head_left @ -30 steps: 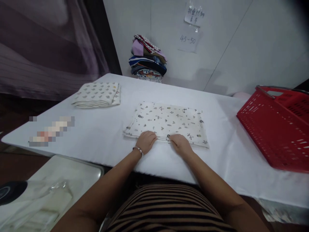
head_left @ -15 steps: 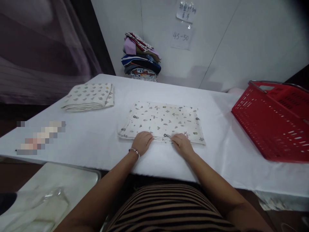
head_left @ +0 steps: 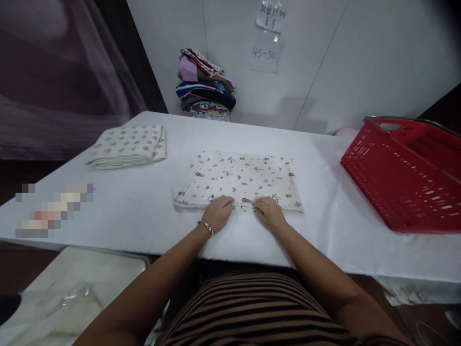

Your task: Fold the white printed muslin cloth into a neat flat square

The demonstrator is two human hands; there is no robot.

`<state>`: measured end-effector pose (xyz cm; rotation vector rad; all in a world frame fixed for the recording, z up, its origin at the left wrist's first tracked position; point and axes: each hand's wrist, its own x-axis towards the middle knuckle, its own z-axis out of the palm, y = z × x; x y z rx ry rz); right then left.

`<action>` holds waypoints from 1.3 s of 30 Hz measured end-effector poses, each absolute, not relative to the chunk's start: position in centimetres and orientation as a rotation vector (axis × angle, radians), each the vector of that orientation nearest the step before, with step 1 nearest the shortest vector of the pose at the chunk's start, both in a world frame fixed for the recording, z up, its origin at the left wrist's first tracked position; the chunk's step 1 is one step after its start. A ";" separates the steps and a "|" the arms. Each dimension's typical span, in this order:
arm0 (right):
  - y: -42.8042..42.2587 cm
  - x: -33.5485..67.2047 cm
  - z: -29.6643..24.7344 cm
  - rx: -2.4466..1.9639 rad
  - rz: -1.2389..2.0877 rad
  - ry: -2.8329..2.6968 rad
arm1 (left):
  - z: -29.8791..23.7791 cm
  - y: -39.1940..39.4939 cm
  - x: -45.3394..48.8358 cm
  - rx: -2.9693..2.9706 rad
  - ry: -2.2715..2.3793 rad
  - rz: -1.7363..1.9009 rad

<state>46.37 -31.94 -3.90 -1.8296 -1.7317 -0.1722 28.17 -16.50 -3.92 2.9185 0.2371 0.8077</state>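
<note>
A white folded cloth with small printed plants and figures lies flat in front of me on the white-covered table. My left hand is closed on its near edge, left of the middle. On the same edge, a little further right, my right hand also grips the cloth with bent fingers. Both thumbs are largely hidden. A short gap of layered hem shows between the two hands.
Another folded printed cloth lies at the left. A red plastic basket stands at the right. Against the wall is a stack of folded fabrics. A pixelated item at the table's left cannot be made out.
My left hand has slid right along the cloth's near edge, closer to my right hand. The right hand stays in nearly the same spot. The camera view has shifted slightly.
</note>
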 end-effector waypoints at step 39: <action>-30.8 46.3 -3.9 -1.880 -0.255 -1.719 | -3.3 -18.4 30.0 2.961 0.267 0.763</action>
